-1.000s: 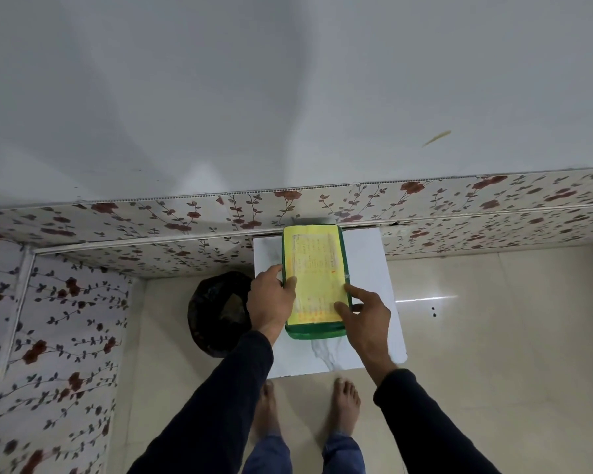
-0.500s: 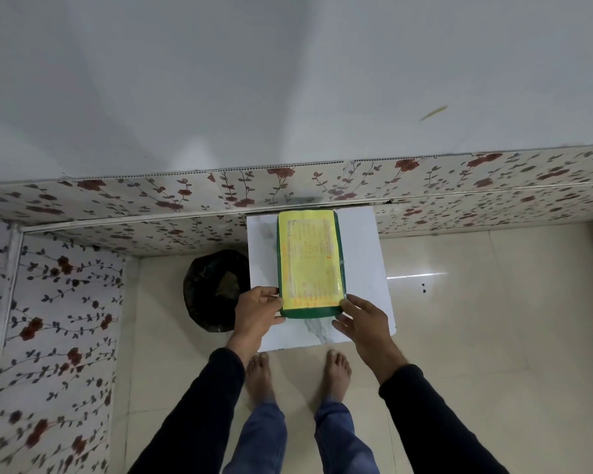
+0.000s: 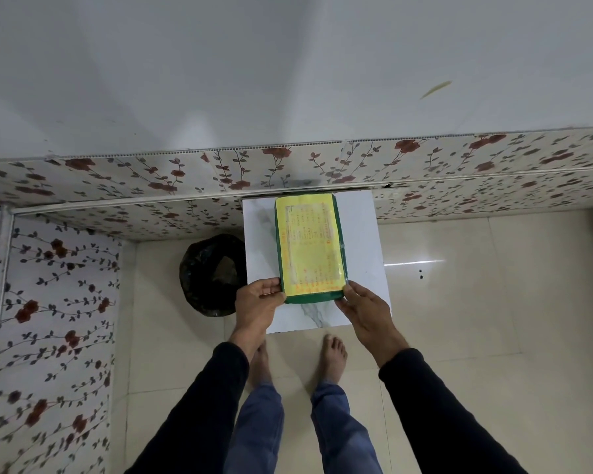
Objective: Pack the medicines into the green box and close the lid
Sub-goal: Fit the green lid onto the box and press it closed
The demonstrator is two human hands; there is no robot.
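Note:
The green box (image 3: pixel 340 234) lies closed on a small white marble-topped table (image 3: pixel 363 234), its lid covered by a yellow printed label. My left hand (image 3: pixel 258 302) grips the box's near left corner, fingers curled against its edge. My right hand (image 3: pixel 363 309) touches the near right corner with fingertips on the edge. No medicines are visible; the lid hides the inside.
A black bin lined with a bag (image 3: pixel 213 273) stands on the floor left of the table. Floral-patterned wall panels (image 3: pixel 48 302) run behind and on the left. Beige floor tiles (image 3: pixel 493 302) spread to the right. My bare feet (image 3: pixel 334 354) stand just before the table.
Both hands slid from the box's sides down to its near corners. The lid now lies flat and the box sits slightly farther back on the table.

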